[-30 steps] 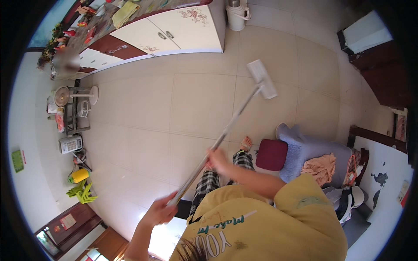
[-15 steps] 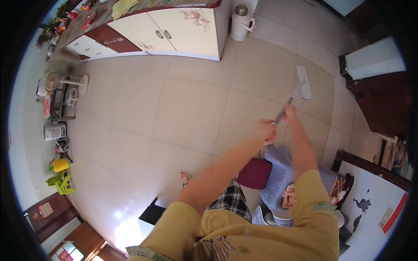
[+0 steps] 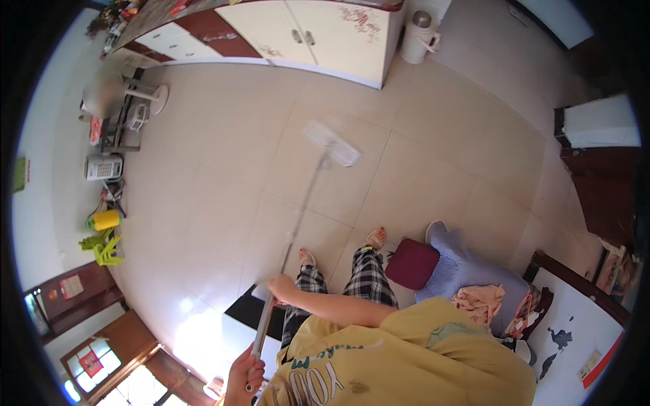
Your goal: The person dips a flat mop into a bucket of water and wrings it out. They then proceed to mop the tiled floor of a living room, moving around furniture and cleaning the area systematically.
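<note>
A flat mop (image 3: 303,211) stretches out in front of me, its long grey pole slanting up from the lower left. Its wide white head (image 3: 332,143) lies on the tiled floor, slightly blurred. My right hand (image 3: 283,289) is closed round the pole partway along, with the forearm crossing in front of my body. Lower down, my left hand (image 3: 245,372) grips the pole near its end. My feet in sandals and checked trousers (image 3: 369,277) show beside the pole.
A maroon stool (image 3: 412,264) stands right of my feet, against a blue-covered seat (image 3: 467,267) with a crumpled peach cloth (image 3: 478,302). A white thermos (image 3: 420,39) stands by the cream cabinet (image 3: 332,34). At left are a fan (image 3: 160,99), a heater-like box (image 3: 104,167) and a green chair (image 3: 107,250).
The mop head has swept left across the floor, from the right side to the middle. Both hands have swung to the lower left with the pole. The view has shifted too.
</note>
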{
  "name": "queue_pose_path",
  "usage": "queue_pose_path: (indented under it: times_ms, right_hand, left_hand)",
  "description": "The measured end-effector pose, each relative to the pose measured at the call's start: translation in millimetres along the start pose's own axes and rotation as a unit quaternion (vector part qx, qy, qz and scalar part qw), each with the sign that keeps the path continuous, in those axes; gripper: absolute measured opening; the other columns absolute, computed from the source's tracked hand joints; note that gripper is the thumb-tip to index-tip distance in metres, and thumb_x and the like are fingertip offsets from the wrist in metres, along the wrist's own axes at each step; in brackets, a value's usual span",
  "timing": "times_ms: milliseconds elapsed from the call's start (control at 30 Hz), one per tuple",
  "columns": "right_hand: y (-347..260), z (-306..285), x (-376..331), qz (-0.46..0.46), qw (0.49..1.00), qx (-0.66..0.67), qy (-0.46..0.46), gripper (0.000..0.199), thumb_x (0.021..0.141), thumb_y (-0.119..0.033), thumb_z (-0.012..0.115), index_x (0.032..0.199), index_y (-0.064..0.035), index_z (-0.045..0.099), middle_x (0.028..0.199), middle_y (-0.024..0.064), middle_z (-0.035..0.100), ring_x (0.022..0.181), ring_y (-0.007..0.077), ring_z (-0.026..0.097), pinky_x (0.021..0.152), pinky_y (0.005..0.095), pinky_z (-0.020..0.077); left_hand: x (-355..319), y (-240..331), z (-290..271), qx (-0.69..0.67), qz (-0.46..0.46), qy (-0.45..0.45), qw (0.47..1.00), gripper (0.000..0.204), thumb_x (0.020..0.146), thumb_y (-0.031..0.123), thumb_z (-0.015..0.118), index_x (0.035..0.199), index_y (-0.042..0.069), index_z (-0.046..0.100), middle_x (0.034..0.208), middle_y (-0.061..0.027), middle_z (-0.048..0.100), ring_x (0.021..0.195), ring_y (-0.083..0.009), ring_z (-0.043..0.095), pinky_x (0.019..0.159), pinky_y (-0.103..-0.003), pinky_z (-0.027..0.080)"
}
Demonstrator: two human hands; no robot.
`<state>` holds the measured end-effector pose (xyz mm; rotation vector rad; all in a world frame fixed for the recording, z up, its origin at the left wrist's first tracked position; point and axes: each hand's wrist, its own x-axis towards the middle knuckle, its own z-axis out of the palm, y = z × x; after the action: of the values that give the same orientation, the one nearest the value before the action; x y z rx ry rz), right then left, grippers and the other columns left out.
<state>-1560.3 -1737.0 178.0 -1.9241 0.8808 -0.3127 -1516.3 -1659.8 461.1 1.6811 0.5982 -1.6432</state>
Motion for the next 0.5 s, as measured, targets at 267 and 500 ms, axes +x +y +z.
queue_pose_path:
  times_ms: [267,500]
  right_hand:
    - [-86,-77,-18,0.358,0.666,0.63,-0.177,0.027,0.072,-0.02,0.045,0.058,0.0025,0.052,0.052,0.0145,0.053,0.033,0.0128,0.041,0.027,0.0214,0.0287]
    - [-4,-126,-74,0.376,0.663,0.647,0.019,0.032,0.075,-0.02,0.043,0.053,0.0033,0.045,0.05,0.0144,0.05,0.03,0.0126,0.035,0.027,0.0243,0.0237]
  left_hand:
    - [-61,15,-20,0.093,0.01,-0.012,0.996,0.046,0.078,0.004,0.041,0.122,0.01,0.027,0.059,-0.0041,0.038,0.039,-0.0053,0.026,0.032,-0.015,0.023]
    - [-2,28,29,0.21,-0.074,-0.133,0.966,0.043,0.081,0.006,0.039,0.122,0.013,0.028,0.062,-0.0035,0.037,0.04,-0.0042,0.027,0.034,-0.015,0.022]
